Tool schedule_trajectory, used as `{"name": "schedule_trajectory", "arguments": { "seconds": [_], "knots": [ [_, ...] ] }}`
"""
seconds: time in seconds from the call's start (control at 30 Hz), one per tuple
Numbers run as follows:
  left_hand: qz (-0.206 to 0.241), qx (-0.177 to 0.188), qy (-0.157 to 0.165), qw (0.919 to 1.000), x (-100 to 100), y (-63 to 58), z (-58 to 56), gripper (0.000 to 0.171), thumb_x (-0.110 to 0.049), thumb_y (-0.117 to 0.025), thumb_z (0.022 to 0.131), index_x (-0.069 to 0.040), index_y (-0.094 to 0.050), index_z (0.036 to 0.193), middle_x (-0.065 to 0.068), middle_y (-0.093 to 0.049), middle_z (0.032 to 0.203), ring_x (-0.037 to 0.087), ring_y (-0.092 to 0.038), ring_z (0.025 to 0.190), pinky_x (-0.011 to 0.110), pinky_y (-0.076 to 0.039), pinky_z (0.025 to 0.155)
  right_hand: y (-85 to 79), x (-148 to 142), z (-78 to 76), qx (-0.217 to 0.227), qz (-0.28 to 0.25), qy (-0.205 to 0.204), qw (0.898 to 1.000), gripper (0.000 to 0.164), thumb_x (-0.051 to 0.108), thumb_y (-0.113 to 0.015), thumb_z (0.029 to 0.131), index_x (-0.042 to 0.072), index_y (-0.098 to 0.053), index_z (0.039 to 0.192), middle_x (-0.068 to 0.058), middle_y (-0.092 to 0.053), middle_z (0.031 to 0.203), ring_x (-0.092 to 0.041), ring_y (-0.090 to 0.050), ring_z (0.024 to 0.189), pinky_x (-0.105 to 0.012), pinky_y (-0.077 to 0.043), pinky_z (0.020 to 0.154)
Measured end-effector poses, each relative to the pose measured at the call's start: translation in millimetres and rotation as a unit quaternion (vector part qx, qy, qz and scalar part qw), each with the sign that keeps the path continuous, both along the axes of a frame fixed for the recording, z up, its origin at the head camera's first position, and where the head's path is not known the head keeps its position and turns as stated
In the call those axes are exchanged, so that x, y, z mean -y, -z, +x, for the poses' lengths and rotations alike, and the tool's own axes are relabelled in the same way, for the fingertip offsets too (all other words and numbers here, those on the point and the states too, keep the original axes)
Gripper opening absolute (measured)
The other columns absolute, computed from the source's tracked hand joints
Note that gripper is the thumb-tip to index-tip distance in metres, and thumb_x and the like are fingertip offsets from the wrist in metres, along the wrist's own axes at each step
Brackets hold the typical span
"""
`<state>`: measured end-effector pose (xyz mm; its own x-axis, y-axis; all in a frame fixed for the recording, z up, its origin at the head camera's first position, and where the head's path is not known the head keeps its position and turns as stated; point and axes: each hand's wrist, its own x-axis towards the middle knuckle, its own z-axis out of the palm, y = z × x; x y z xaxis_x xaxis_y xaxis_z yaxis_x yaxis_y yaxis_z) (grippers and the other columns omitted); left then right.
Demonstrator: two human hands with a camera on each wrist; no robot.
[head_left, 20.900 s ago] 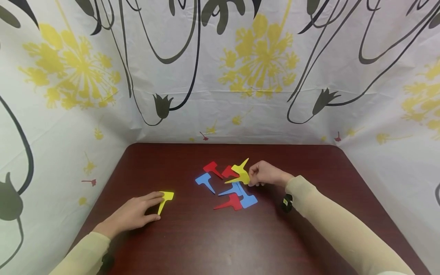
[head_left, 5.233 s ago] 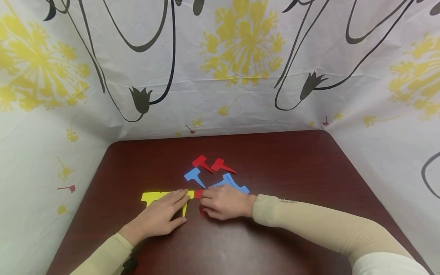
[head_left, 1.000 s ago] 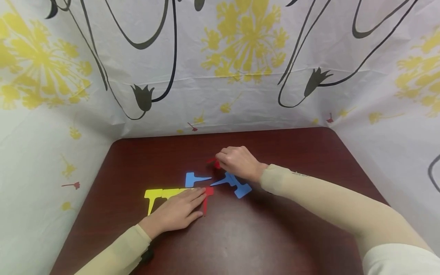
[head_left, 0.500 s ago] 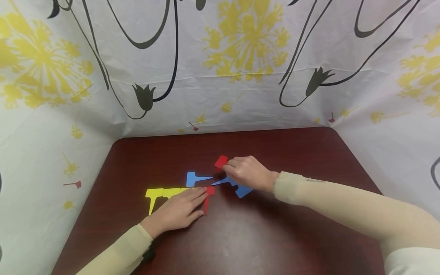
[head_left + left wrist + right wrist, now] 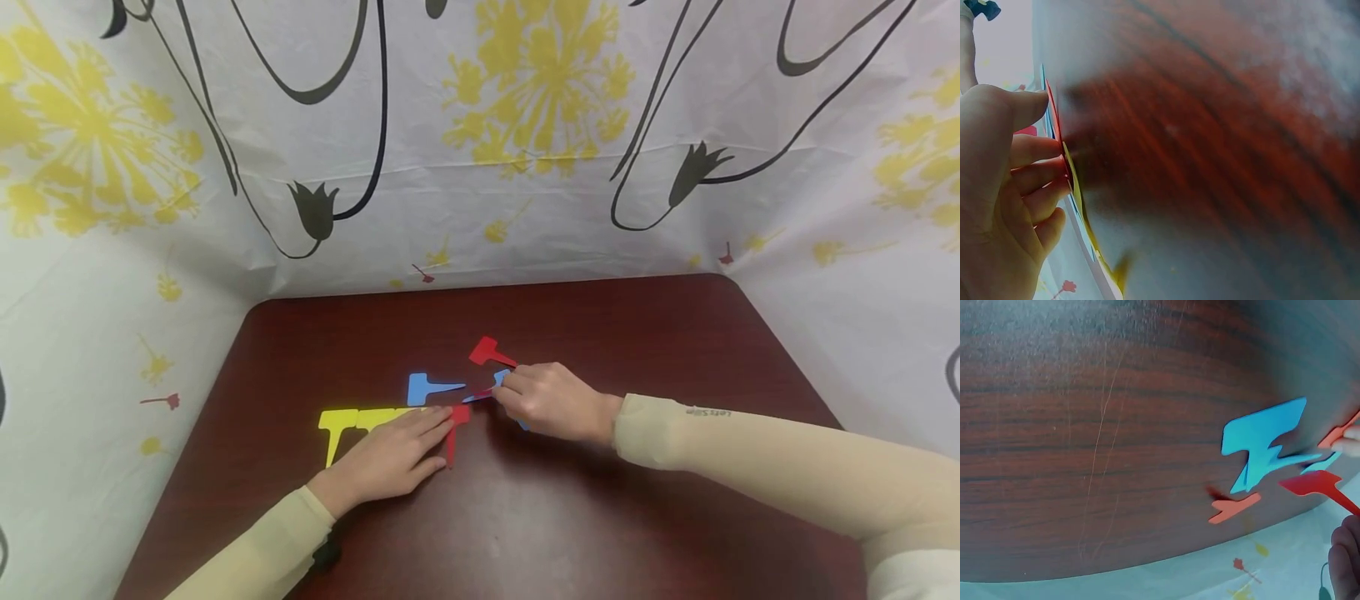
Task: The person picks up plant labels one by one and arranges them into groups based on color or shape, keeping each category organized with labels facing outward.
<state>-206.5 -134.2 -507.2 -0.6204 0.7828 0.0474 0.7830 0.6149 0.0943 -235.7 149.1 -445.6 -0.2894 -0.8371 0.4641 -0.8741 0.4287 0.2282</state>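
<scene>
My left hand (image 5: pixel 382 462) lies with straight fingers across a row of T-shaped plant labels, its fingertips on the red label (image 5: pixel 459 414) at the row's right end. Yellow labels (image 5: pixel 337 419) make up the rest of the row, partly covered by that hand. In the left wrist view, the fingers touch the red label's edge. My right hand (image 5: pixel 551 404) pinches another red label (image 5: pixel 1313 482) by its stem, over two overlapping blue labels (image 5: pixel 1260 431). Behind it lies a loose red label (image 5: pixel 483 350).
A single blue label (image 5: pixel 417 389) lies just behind the row, its stem pointing right. The dark wooden table (image 5: pixel 637 333) has patterned white cloth (image 5: pixel 450 200) hanging behind it and at both sides.
Over the longer span, yellow labels came into a row and a red one joined its right end. In the last second, my right hand took a red label and drew it nearer; my left hand stayed.
</scene>
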Motion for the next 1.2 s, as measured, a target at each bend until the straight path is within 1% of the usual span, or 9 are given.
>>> {"name": "schedule_trajectory", "arguments": {
  "seconds": [0.17,0.3,0.47,0.77,0.9,1.03,1.2],
  "knots": [
    [0.002,-0.003,0.003,1.0000,0,-0.7,0.0,0.065,-0.051,-0.049,0.087,-0.014,-0.038,0.140,0.003,-0.032,0.144,0.021,-0.032,0.130,0.040,-0.031,0.102,4.4,1,5.8,0.002,0.017,0.004,1.000,0.009,0.013,-0.055,0.084,0.010,-0.057,0.076,0.002,-0.047,0.063,-0.011,-0.039,0.056,-0.023,-0.038,0.047],
    [0.002,-0.006,0.005,1.0000,0,0.3,-0.6,0.065,-0.051,-0.049,0.087,-0.013,-0.038,0.139,0.003,-0.032,0.144,0.021,-0.032,0.130,0.039,-0.031,0.102,9.0,2,8.9,0.009,0.023,0.006,1.000,0.008,0.013,-0.057,0.083,0.010,-0.057,0.076,0.001,-0.047,0.063,-0.011,-0.039,0.056,-0.023,-0.039,0.048],
    [0.006,-0.003,0.007,1.0000,0,-0.5,-0.5,0.065,-0.050,-0.050,0.087,-0.012,-0.038,0.139,0.004,-0.033,0.144,0.022,-0.031,0.130,0.039,-0.031,0.102,17.8,4,11.8,0.020,0.027,-0.005,0.999,0.010,0.011,-0.053,0.084,0.010,-0.055,0.074,0.001,-0.045,0.062,-0.011,-0.038,0.057,-0.023,-0.040,0.050],
    [0.008,0.003,0.004,1.0000,0,-3.5,0.4,0.066,-0.050,-0.052,0.086,-0.013,-0.038,0.140,0.004,-0.033,0.144,0.022,-0.031,0.130,0.039,-0.032,0.101,32.6,8,21.7,0.043,0.037,-0.024,0.998,0.009,0.013,-0.054,0.082,0.011,-0.058,0.075,0.002,-0.045,0.064,-0.010,-0.036,0.056,-0.021,-0.040,0.050],
    [0.005,0.007,0.002,1.0000,0,-2.7,0.4,0.066,-0.050,-0.051,0.086,-0.014,-0.036,0.140,0.003,-0.033,0.144,0.021,-0.030,0.130,0.039,-0.031,0.102,38.4,9,25.4,0.053,0.041,-0.030,0.997,0.007,0.016,-0.057,0.082,0.012,-0.063,0.080,0.003,-0.049,0.067,-0.009,-0.040,0.058,-0.020,-0.044,0.053],
    [0.005,0.009,-0.002,1.0000,0,-1.7,0.2,0.067,-0.050,-0.051,0.086,-0.014,-0.036,0.140,0.002,-0.032,0.144,0.020,-0.030,0.131,0.038,-0.030,0.102,43.2,9,27.5,0.057,0.039,-0.027,0.997,0.012,0.020,-0.062,0.080,0.012,-0.067,0.087,0.002,-0.053,0.074,-0.010,-0.045,0.062,-0.022,-0.047,0.057],
    [0.002,0.010,-0.004,0.9999,0,-2.2,0.3,0.068,-0.051,-0.051,0.086,-0.014,-0.036,0.141,0.002,-0.032,0.144,0.020,-0.030,0.131,0.039,-0.030,0.102,49.2,10,29.1,0.074,0.034,-0.027,0.996,0.012,0.022,-0.062,0.080,0.015,-0.067,0.088,0.003,-0.052,0.078,-0.008,-0.048,0.062,-0.021,-0.046,0.052]
  ]
}}
